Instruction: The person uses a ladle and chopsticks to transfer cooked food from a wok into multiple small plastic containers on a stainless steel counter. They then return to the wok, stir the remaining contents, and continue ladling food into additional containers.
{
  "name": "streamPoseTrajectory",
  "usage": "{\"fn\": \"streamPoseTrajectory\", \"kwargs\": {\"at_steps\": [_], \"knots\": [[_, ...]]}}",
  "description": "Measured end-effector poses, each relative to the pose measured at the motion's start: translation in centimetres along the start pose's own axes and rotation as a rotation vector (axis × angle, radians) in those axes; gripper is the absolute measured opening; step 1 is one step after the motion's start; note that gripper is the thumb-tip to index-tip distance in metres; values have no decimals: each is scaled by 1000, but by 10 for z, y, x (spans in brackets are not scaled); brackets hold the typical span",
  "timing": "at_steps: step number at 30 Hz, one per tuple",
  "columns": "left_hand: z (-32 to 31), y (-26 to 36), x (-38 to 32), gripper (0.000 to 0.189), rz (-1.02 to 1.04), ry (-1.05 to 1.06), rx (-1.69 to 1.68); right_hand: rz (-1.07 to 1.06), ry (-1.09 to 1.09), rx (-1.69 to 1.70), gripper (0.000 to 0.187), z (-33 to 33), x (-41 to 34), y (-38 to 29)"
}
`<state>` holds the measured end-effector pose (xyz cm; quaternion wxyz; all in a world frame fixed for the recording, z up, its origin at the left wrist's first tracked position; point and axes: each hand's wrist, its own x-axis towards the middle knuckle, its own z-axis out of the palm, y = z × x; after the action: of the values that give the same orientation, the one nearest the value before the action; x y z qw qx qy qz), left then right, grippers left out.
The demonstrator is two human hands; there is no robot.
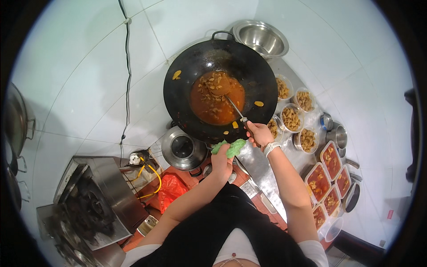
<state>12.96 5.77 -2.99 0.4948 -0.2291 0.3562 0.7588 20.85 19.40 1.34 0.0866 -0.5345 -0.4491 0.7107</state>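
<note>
A large black wok (263,80) holds red-brown broth (206,110) with small pieces of meat in it. My left hand (223,163) grips a green cloth (236,148) at the wok's near rim; the cloth hides whatever handle may be under it. In my right hand (259,134) is the dark handle of a ladle (235,106). The ladle's bowl lies in the broth near the middle of the wok, partly filled. Several yellow slices (259,103) cling to the wok's inner wall.
Right of the wok, a steel table (258,167) bears round tubs of meat pieces (291,118) and rectangular tubs of red stew (318,183). A steel basin (260,36) stands behind. At left are a lidded steel pot (166,147), a stove (93,203) and a yellow hose (159,178).
</note>
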Motion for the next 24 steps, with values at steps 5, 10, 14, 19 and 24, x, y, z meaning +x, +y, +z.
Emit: {"fn": "streamPoseTrajectory", "kwargs": {"at_steps": [5, 10, 14, 19, 24], "knots": [[1, 0, 0, 16, -3, -13, 8, -36, 0, 3, 27, -9, -6, 11], [-1, -1, 3, 13, -14, -14, 14, -78, 3, -10, 27, -18, -18, 12], [-3, -1, 5, 11, -22, -8, 4, -80, 19, -21, 27, -28, -33, 6], [-5, -1, 7, 10, -36, -26, 10, -75, 57, -19, 28, -44, -56, -6], [-6, 0, 9, 15, -33, -20, 5, -60, 95, -2, 28, -59, -77, -19]]}}
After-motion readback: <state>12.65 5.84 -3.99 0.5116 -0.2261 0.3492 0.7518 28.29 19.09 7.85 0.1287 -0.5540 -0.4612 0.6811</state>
